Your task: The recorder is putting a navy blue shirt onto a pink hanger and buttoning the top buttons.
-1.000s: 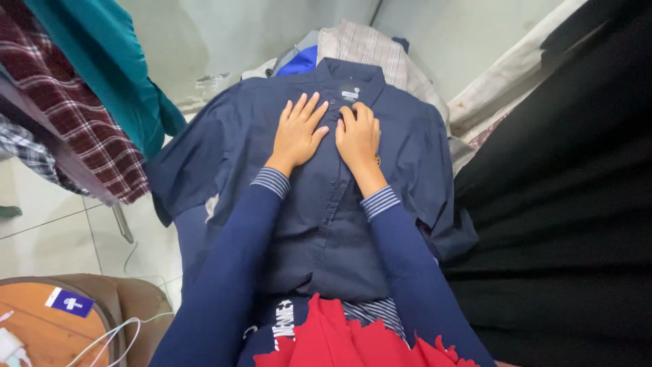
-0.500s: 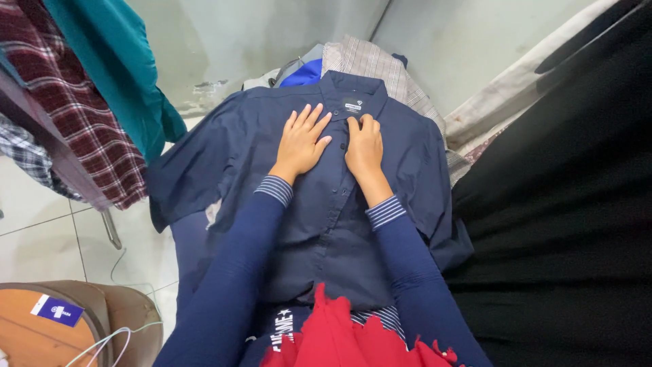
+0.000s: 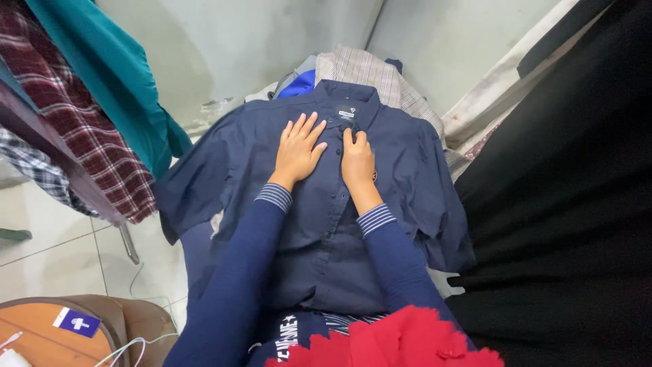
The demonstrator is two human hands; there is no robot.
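A red ruffled cloth (image 3: 387,340) is seen nearest, at the bottom edge, with a round wooden stool (image 3: 61,333) low at the left. A black fabric sheet (image 3: 577,224) fills the right side. The dark navy short-sleeved button shirt (image 3: 319,238) is spread front-up in the middle, its long axis running near to far, collar pointing away. The left hand (image 3: 297,151) is laid flat on it, fingers spread; the right hand (image 3: 358,162) is pressed at the placket, fingers together, nothing clamped. Since the earlier frame both hands are barely shifted. Beyond lies a beige checked garment (image 3: 370,71); a teal cloth (image 3: 102,75) and a red plaid shirt (image 3: 81,122) hang at the left.
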